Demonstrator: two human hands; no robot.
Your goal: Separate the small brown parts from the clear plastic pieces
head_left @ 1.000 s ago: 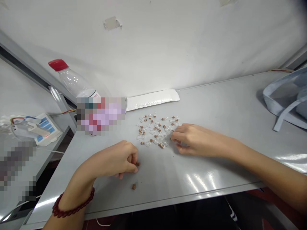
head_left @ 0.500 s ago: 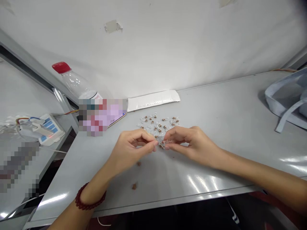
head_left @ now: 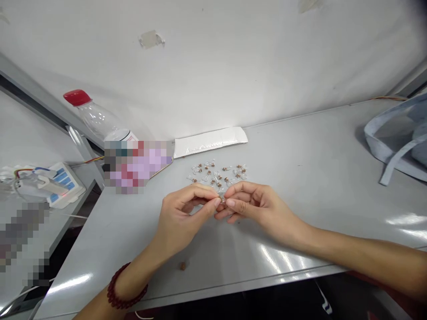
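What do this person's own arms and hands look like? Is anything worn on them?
The left hand and right hand are both ungloved, five-fingered human hands, and no sleeves are in view. A dark red beaded bracelet circles the left wrist; the right wrist has nothing on it. No cables or markings show.

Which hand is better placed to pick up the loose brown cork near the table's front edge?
Probably the left hand: it is nearer the loose cork; the right hand is farther. Both seem occupied.
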